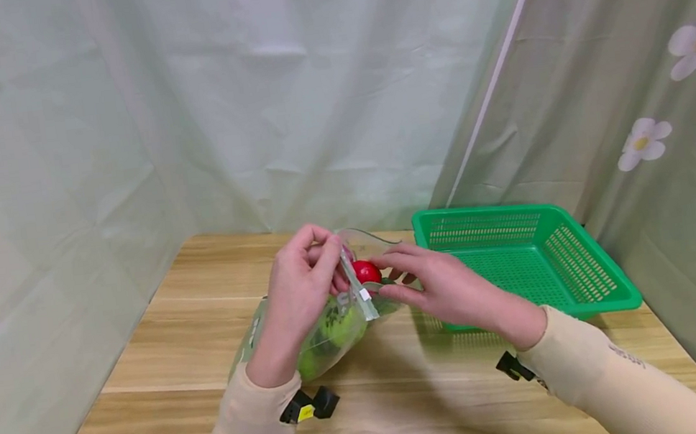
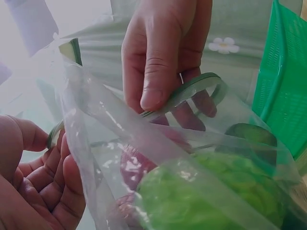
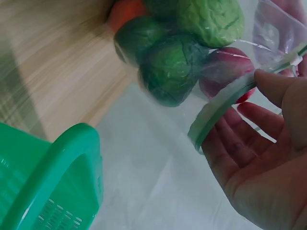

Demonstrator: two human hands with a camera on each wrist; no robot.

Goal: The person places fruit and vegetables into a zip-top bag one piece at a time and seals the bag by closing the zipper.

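Note:
A clear zip bag (image 1: pixel 332 355) lies on its side between the two hands, its mouth toward the right. My left hand (image 1: pixel 300 281) pinches the bag's rim between thumb and fingers. My right hand (image 1: pixel 441 285) holds the opposite rim by the zip strip (image 3: pixel 223 103), thumb on one side and fingers on the other. A shiny red round item (image 1: pixel 366 271) shows at the mouth. Through the film I see a light green leafy-looking vegetable (image 2: pixel 206 191), dark green round items (image 3: pixel 170 72), a purplish-red one (image 3: pixel 228 72) and an orange-red one (image 3: pixel 125 14).
A green plastic basket (image 1: pixel 484 209) with slotted sides stands at the right of the wooden table (image 1: pixel 178 317). Pale curtains (image 1: pixel 319 90) hang close behind the table and at both sides, with white flowers on the right one.

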